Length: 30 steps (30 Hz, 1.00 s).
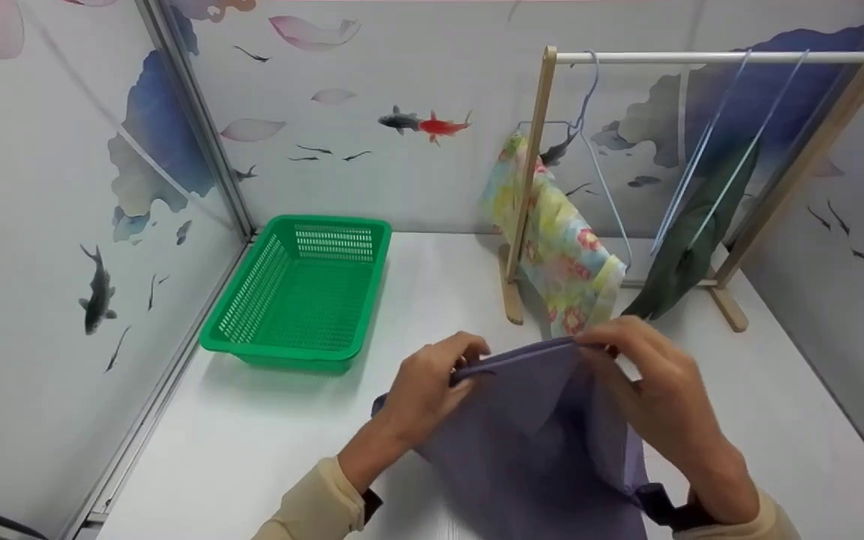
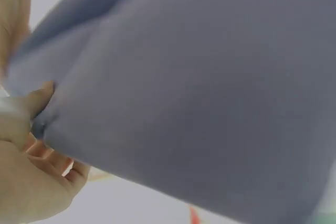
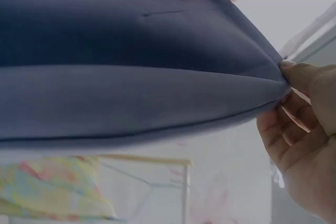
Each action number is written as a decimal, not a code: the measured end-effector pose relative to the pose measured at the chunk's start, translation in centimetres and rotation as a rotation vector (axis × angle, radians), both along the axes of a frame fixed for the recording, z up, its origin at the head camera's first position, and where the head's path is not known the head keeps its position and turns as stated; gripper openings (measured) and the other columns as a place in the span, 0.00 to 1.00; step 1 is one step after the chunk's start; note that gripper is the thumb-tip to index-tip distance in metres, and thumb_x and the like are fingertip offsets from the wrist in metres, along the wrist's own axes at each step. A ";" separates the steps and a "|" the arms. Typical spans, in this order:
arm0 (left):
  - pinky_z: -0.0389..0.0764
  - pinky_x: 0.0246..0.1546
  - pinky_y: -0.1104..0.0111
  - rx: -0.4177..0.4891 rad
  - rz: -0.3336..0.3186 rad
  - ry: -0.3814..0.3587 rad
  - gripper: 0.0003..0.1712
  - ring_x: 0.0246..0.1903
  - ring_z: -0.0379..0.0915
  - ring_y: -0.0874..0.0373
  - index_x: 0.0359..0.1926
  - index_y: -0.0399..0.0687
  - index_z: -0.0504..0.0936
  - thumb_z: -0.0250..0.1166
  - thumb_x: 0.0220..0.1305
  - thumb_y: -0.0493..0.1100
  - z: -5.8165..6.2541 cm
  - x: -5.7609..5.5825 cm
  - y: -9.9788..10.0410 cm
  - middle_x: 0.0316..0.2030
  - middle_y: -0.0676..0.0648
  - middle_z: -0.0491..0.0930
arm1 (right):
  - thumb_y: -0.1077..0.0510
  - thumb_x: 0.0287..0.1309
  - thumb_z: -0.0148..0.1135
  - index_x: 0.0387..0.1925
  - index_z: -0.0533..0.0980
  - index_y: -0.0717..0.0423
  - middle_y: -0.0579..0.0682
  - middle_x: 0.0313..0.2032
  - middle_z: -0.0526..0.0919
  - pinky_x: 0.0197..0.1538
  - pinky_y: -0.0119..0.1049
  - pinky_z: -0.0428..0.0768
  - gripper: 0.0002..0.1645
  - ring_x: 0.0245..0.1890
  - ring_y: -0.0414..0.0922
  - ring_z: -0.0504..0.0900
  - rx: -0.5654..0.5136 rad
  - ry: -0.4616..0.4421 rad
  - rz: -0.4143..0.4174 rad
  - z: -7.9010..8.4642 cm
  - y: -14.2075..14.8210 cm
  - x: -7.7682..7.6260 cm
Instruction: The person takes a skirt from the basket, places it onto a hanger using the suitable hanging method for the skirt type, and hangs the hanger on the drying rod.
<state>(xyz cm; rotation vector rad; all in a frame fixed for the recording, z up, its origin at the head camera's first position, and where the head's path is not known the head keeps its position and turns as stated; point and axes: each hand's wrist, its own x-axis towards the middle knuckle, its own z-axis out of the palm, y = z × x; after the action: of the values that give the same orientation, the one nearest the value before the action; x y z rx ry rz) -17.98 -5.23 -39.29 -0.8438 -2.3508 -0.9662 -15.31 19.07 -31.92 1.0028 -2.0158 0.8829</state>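
A purple-grey cloth garment [image 1: 522, 420] hangs between both hands over the front of the white table. Its top edge is pinched at one end by the left hand [image 1: 424, 386], with the thumb on the near side. At the other end the right hand [image 1: 661, 397] grips the edge between thumb and fingers. In the left wrist view the cloth [image 2: 199, 93] fills most of the picture, and the left thumb presses it against the fingers. The right wrist view shows a pinched corner of the cloth [image 3: 131, 100], with folds running away from it.
A green plastic basket [image 1: 293, 356] stands at the back left. Behind the hands is a wooden rack [image 1: 533, 165] with a white rod [image 1: 702, 57]. From blue hangers [image 1: 589, 90] hang a floral cloth [image 1: 567, 240] and a dark green cloth [image 1: 683, 262].
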 end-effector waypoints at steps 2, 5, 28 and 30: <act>0.74 0.33 0.71 -0.007 0.020 -0.041 0.11 0.31 0.72 0.67 0.39 0.52 0.78 0.68 0.54 0.38 -0.4 -0.4 -1.5 0.31 0.56 0.77 | 0.61 0.58 0.59 0.35 0.78 0.64 0.52 0.32 0.79 0.37 0.25 0.70 0.08 0.30 0.40 0.74 -0.082 0.046 -0.027 1.1 0.6 0.3; 0.74 0.31 0.70 -0.007 0.043 -0.089 0.07 0.29 0.70 0.66 0.34 0.53 0.78 0.66 0.56 0.37 -0.8 -0.9 -3.6 0.30 0.57 0.75 | 0.61 0.58 0.60 0.33 0.79 0.66 0.55 0.29 0.80 0.37 0.25 0.69 0.10 0.30 0.40 0.74 -0.180 0.101 -0.072 2.2 1.6 0.8; 0.67 0.25 0.70 0.160 0.116 0.128 0.06 0.26 0.65 0.63 0.40 0.51 0.78 0.61 0.61 0.38 7.0 -0.7 -8.6 0.32 0.57 0.74 | 0.77 0.48 0.60 0.37 0.77 0.73 0.60 0.32 0.79 0.34 0.22 0.69 0.10 0.27 0.36 0.74 -0.319 -0.009 -0.275 1.7 7.3 1.2; 0.67 0.24 0.70 0.177 0.140 0.174 0.06 0.25 0.66 0.63 0.40 0.49 0.78 0.60 0.62 0.38 7.8 -1.0 -8.4 0.33 0.55 0.75 | 0.77 0.48 0.60 0.37 0.76 0.74 0.60 0.32 0.79 0.34 0.21 0.70 0.10 0.27 0.36 0.74 -0.319 -0.008 -0.273 1.8 7.1 1.4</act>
<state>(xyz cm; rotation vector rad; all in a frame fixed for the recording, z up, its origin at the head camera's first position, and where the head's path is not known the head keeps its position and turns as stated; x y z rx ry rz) -19.00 -13.64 -31.53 -0.6566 -2.1113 -0.9839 -13.93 26.18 -30.10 0.5348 -1.8849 1.0157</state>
